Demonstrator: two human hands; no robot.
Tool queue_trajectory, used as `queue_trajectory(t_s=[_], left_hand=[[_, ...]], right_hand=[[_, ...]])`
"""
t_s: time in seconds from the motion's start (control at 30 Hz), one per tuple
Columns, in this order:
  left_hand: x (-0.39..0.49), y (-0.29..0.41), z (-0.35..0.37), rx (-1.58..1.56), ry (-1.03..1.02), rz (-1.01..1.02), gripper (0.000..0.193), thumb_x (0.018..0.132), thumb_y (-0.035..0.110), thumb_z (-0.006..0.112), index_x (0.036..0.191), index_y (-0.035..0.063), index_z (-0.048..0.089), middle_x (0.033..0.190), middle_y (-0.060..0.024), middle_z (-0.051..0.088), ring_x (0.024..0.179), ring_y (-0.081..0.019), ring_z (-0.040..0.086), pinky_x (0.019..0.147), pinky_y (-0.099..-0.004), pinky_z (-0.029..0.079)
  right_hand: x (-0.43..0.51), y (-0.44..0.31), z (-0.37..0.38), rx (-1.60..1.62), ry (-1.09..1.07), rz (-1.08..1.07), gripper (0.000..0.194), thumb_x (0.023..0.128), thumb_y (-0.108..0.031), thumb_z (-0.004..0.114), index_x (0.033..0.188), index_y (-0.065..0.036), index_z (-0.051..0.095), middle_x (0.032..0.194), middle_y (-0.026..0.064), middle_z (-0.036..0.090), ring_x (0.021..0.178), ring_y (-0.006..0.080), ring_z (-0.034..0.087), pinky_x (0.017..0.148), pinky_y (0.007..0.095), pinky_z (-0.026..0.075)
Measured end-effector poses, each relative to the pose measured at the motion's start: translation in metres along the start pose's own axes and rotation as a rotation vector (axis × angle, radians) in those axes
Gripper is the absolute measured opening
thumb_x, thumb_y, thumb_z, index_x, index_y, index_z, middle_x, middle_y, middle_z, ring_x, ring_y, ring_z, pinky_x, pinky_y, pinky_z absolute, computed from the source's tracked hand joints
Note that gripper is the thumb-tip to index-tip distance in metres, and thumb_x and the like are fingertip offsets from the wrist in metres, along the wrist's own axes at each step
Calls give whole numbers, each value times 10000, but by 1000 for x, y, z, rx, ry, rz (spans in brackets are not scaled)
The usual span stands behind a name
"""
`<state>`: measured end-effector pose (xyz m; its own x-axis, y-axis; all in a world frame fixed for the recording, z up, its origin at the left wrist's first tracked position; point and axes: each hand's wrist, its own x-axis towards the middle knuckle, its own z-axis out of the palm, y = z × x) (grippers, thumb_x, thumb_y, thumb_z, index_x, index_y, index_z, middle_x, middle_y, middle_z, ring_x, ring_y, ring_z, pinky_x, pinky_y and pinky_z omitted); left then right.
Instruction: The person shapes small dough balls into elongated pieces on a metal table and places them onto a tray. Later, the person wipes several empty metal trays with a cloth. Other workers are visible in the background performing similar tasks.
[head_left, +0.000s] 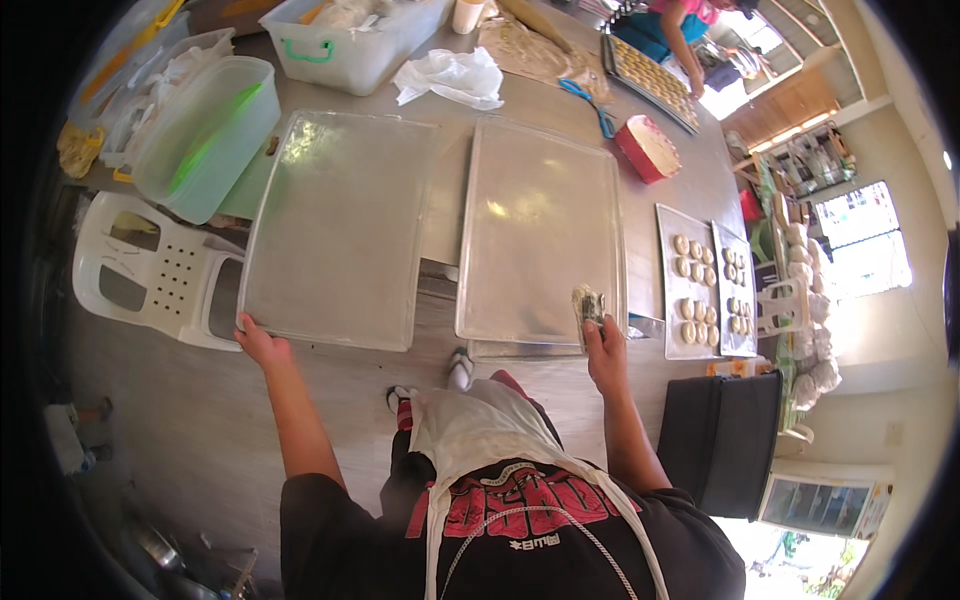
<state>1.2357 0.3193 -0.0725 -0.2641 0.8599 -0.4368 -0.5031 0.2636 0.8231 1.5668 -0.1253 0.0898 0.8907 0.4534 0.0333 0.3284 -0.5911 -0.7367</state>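
Two bare metal baking trays lie side by side before me, both jutting past the table's near edge. My left hand (262, 343) grips the near left corner of the left tray (345, 232). In my right hand (607, 351) is a brush-like tool (589, 306), dark with a pale, smeared edge; its exact kind is hard to tell. It is over the near right corner of the right tray (540, 225). Another tray edge (525, 349) shows beneath that one. Beyond, to the right, sits a red tub (646, 150) with pale contents.
Blue scissors (589, 101) and a crumpled plastic bag (450, 77) lie farther back. Trays of round dough pieces (688, 285) stand right. Plastic bins (210, 142) and a white chair (169, 277) are left. Another person (679, 34) handles a filled tray (649, 79) at the far end.
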Motion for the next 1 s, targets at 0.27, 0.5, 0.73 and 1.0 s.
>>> queue_trajectory(t_s=[0.27, 0.5, 0.73, 1.0], left_hand=[[-85, -38, -39, 372, -513, -439, 303, 978, 465, 564, 986, 164, 593, 760, -2, 589, 655, -130, 569, 590, -261, 470], [-247, -103, 31, 776, -1162, -32, 271, 954, 259, 621, 907, -7, 617, 717, -28, 616, 615, -110, 535, 571, -293, 440], [-273, -90, 66, 1104, -940, 51, 321, 954, 223, 614, 729, 8, 532, 609, 4, 498, 561, -90, 464, 523, -286, 391], [-299, -82, 78, 1083, -643, -210, 316, 967, 232, 612, 714, 54, 552, 579, 28, 469, 536, -56, 416, 496, -239, 322]], right_hand=[[52, -13, -4, 5, 45, -62, 223, 945, -211, 626, 994, 1, 579, 720, 170, 594, 634, 277, 563, 594, 375, 442], [51, -30, 101, -136, -425, -510, 222, 880, -207, 635, 1011, -31, 602, 934, 210, 617, 932, 401, 589, 815, 496, 469], [253, 35, 75, -586, -145, -542, 135, 882, -174, 578, 929, -48, 588, 886, 173, 604, 879, 355, 594, 783, 474, 482], [351, 64, 57, -701, -181, -774, 94, 839, -127, 568, 888, -59, 612, 878, 129, 612, 894, 292, 604, 776, 423, 472]])
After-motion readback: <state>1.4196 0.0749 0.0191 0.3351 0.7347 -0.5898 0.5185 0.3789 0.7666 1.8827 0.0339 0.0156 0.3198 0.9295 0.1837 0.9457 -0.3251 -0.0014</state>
